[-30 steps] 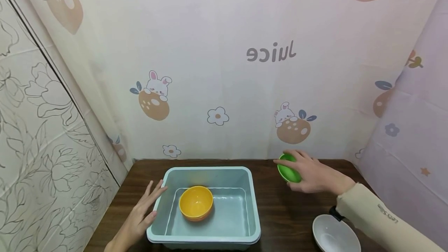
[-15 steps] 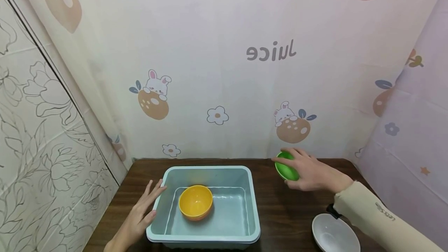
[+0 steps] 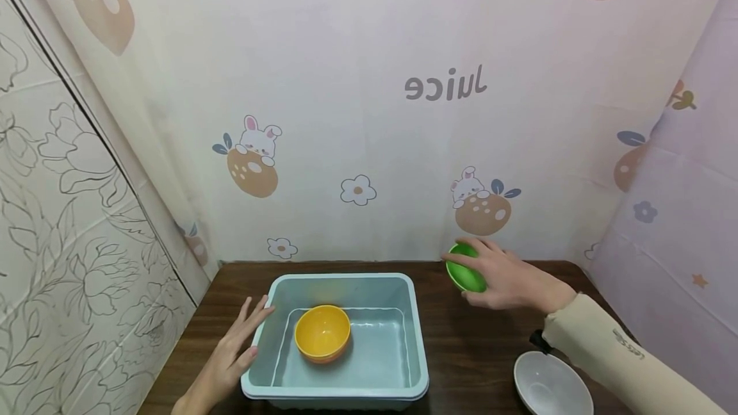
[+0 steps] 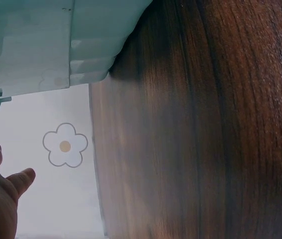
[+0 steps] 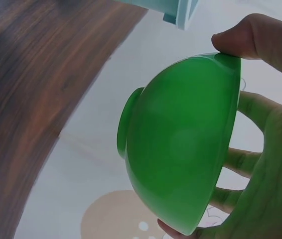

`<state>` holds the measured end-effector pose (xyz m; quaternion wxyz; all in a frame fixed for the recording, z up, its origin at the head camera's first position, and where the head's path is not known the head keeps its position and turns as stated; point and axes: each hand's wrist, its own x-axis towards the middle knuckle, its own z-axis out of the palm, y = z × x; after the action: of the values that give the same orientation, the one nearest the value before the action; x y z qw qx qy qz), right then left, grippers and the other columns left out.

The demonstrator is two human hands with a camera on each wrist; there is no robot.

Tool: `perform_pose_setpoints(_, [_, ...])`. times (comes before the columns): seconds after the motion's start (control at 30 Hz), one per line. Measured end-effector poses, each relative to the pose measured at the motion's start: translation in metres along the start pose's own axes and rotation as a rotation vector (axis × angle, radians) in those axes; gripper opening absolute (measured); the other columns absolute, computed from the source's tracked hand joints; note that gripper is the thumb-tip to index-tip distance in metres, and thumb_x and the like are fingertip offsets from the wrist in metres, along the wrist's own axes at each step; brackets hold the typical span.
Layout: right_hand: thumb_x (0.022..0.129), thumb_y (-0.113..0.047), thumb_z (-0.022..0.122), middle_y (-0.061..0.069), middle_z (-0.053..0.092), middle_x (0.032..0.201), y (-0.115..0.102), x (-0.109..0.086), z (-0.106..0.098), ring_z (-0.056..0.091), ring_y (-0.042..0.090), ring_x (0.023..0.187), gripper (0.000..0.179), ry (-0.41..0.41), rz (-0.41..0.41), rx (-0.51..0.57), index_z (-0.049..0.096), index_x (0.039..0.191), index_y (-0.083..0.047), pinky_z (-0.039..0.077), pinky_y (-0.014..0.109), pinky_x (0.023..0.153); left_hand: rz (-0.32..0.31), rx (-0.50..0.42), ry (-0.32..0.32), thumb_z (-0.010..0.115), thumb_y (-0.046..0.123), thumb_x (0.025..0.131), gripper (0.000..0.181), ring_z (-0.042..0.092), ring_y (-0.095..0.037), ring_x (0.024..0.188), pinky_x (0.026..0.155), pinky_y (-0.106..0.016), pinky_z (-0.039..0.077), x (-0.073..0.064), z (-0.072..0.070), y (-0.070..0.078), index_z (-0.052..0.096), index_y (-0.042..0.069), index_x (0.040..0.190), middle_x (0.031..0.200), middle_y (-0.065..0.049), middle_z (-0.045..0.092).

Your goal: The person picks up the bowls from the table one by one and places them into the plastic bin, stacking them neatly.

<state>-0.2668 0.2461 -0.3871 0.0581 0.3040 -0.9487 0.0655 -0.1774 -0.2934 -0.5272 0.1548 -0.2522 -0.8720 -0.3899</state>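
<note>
My right hand (image 3: pixel 498 276) grips a green bowl (image 3: pixel 464 273) by its rim, above the back right of the table. In the right wrist view the bowl (image 5: pixel 181 139) is tilted, its round foot toward the left, with the thumb over one side of the rim and a fingertip at the opposite side. A yellow bowl (image 3: pixel 323 333) sits in the left part of a light blue basin (image 3: pixel 423 364); an orange band shows under it. My left hand (image 3: pixel 227 354) rests with spread fingers at the basin's left rim.
A white bowl (image 3: pixel 552 384) stands on the dark wooden table (image 3: pixel 461 351) at the front right, below the right sleeve. A printed curtain (image 3: pixel 357 114) hangs behind the table's back edge. Another patterned cloth (image 3: pixel 69 210) hangs at the left.
My right hand has moved slightly left and up in the head view, carrying the green bowl. The left hand, basin and yellow bowl have stayed in place.
</note>
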Motion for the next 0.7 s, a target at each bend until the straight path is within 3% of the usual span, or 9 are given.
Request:
perform_pose_setpoints(0.33, [0.082,-0.042,0.074,0.014,0.044,0.153,-0.01,0.007,-0.002,0.046,0.037,0.129,0.066,0.008,-0.024,0.011,0.059,0.146,-0.033,0.051,0.049,0.076,-0.004,-0.002,-0.004,0.052,0.006,0.099,0.058,0.001,-0.02,0.16,0.096,-0.092,0.018,0.0,0.0,0.001,0.045,0.016,0.156,0.169,-0.01,0.031])
perform_pose_setpoints(0.7, [0.083,-0.041,0.074,0.013,0.044,0.154,-0.023,0.017,-0.003,0.046,0.035,0.13,0.066,0.005,-0.054,0.036,0.057,0.147,-0.036,0.051,0.05,0.079,-0.026,0.002,-0.007,0.051,0.007,0.1,0.057,-0.001,-0.013,0.16,0.095,-0.093,0.018,0.0,0.0,0.001,0.045,0.018,0.156,0.169,-0.011,0.031])
